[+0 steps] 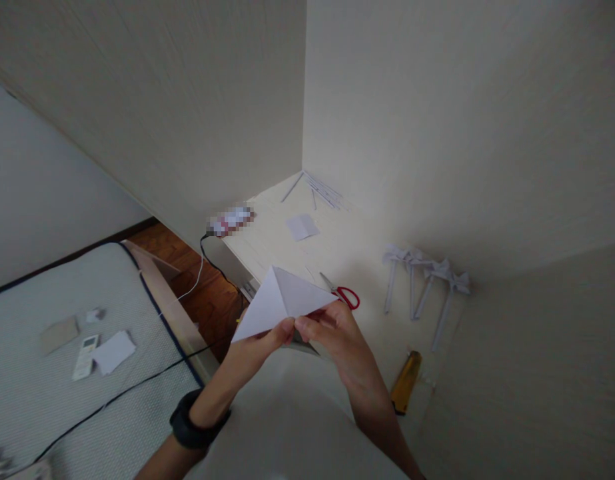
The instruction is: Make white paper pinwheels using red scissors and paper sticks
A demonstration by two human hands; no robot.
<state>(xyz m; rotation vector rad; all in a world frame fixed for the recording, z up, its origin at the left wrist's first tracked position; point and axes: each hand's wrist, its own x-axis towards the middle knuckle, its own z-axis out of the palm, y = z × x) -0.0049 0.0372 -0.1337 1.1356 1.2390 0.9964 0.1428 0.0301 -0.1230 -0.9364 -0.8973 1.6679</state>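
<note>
Both hands hold a white folded paper triangle [282,301] in the air above the near edge of the worktop [337,247]. The left hand [260,343] has its grip pressed together on the bottom edge near the centre crease; the right hand [332,330] pinches the same edge just beside it, thumbs nearly touching. To crease it well, I judge, the edges should be kept aligned and the pinch run outward along the fold from the middle.

Just beyond the right grip lie red-handled scissors [343,293]; farther right, a row of folded paper pieces on stems [427,280], and nearer, an amber bottle-like object [406,381]. Beyond the paper lie a small paper square [302,227] and thin strips [322,190]. Left of and below the left grip, a mattress [47,393] carries a remote [85,357] and scraps; nothing blocks the hands
</note>
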